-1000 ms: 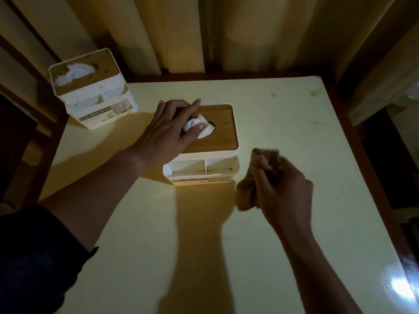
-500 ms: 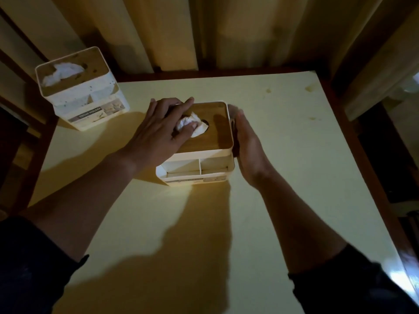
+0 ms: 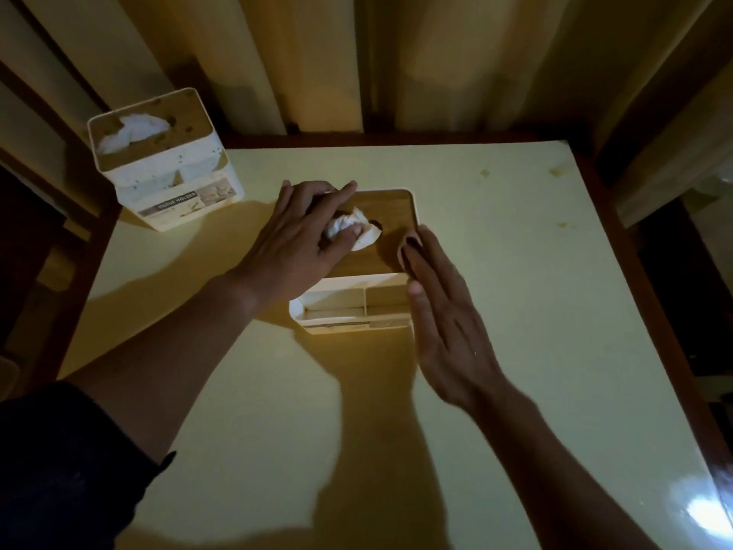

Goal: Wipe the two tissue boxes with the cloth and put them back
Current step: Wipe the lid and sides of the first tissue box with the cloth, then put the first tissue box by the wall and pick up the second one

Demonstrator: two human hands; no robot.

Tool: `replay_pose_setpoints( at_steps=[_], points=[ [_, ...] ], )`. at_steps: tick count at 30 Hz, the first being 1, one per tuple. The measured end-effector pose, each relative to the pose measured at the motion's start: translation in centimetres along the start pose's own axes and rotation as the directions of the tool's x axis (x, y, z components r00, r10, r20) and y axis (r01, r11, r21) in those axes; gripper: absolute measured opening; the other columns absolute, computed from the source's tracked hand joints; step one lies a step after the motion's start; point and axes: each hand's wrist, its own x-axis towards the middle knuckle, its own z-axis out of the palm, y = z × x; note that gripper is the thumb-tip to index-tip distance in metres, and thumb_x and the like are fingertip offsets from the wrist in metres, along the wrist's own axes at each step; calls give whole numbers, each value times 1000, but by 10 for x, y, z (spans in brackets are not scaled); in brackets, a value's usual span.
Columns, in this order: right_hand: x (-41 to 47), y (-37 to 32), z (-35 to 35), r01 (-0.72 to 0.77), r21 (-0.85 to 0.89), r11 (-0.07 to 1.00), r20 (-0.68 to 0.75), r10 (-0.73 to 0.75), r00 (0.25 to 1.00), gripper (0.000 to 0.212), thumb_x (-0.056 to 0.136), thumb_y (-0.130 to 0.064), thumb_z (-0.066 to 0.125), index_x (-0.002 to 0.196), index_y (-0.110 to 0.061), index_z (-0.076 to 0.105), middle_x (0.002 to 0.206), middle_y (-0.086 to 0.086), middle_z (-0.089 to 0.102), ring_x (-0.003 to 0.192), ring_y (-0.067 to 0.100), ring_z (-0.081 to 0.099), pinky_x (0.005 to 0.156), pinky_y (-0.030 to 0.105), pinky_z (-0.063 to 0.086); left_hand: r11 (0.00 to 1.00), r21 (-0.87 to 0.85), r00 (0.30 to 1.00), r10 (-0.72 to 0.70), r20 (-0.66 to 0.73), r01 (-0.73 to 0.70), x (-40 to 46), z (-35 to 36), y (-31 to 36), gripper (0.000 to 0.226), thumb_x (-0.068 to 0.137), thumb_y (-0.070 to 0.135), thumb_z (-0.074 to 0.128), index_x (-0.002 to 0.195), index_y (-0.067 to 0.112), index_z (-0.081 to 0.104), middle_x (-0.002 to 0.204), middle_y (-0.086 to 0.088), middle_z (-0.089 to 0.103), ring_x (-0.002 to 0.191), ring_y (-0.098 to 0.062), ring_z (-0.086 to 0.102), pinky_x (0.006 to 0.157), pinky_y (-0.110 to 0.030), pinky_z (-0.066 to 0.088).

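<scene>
A white tissue box with a wooden lid (image 3: 394,210) stands mid-table, open front compartments facing me. My left hand (image 3: 293,248) rests on the lid's left part, its thumb on the white tissue (image 3: 367,238) poking from the slot. My right hand (image 3: 448,323) lies flat with straight fingers along the box's right side. It presses the brown cloth (image 3: 408,252) against that upper right edge; only a fold of cloth shows at the fingertips. The second tissue box (image 3: 170,172), speckled with dirt and labelled tissue holder, stands at the table's far left corner.
The pale yellow table (image 3: 515,311) has a dark wooden rim and a few small stains near its far right corner. Curtains hang behind it. Dark gaps drop away past the left and right edges.
My right hand brought the bunched cloth from in front of the box to its right side, flattened, and has now slid back toward me along that side. My left hand has stayed on the lid.
</scene>
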Motion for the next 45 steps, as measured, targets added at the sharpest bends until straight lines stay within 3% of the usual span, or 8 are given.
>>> replay_pose_setpoints(
  at_steps=[6,8,15,18,22,27,33,45],
  points=[
    [94,-14,-40,57,-263,963,301,26,953,54,119,-32,20,170,-17,16,180,-4,7,134,-23,-12,102,-10,-13,999,-32,1000,-21,8,21,2,-2,0,66,101,59,34,158,26,39,139,0,44,137,-14,38,127,-40,4],
    [103,-7,-37,96,-261,961,346,0,938,56,119,-36,21,172,-19,13,181,-8,-1,147,-14,-11,116,-1,-4,999,-27,999,-38,-9,38,3,-1,0,63,102,57,38,158,26,39,138,1,44,137,-16,39,128,-45,8],
    [31,2,0,37,-85,996,-64,-43,997,49,117,-30,37,164,-20,42,176,-5,30,154,11,41,124,33,41,999,-15,999,-49,-13,49,2,-1,1,63,103,55,39,159,24,38,136,0,43,135,-16,37,127,-48,11],
    [-5,9,-5,65,-177,982,-172,-96,980,42,107,-4,59,148,-8,63,160,6,56,134,20,66,111,33,55,999,-11,999,-39,-36,39,1,1,0,62,104,52,42,158,23,39,136,-3,43,129,-16,35,122,-48,24],
    [-36,20,-25,-25,-50,998,-220,13,976,32,109,-9,60,139,-8,70,138,9,72,112,14,76,91,44,67,999,16,999,-47,-20,48,3,2,-3,66,102,58,37,158,24,39,137,-4,43,127,-24,38,111,-30,25],
    [-96,34,9,164,-336,928,77,-146,986,50,110,-23,52,158,-10,52,171,8,40,159,24,37,125,51,39,999,13,999,-46,-7,47,2,1,-3,69,101,60,34,159,23,39,138,-5,44,127,-24,38,115,-38,29],
    [-97,24,39,422,-297,857,453,-262,852,67,113,-45,40,170,-14,25,180,6,10,168,27,4,135,47,10,997,23,997,-71,11,71,3,0,-2,71,99,63,32,159,25,38,139,-5,44,127,-27,39,107,-27,25],
    [-72,85,-19,341,-496,798,384,-151,911,65,114,-43,32,171,-14,20,180,4,11,167,27,7,131,57,21,998,-8,998,-57,8,57,3,-1,-2,68,101,59,38,158,23,40,136,-4,44,126,-23,39,113,-35,30]
  ],
)
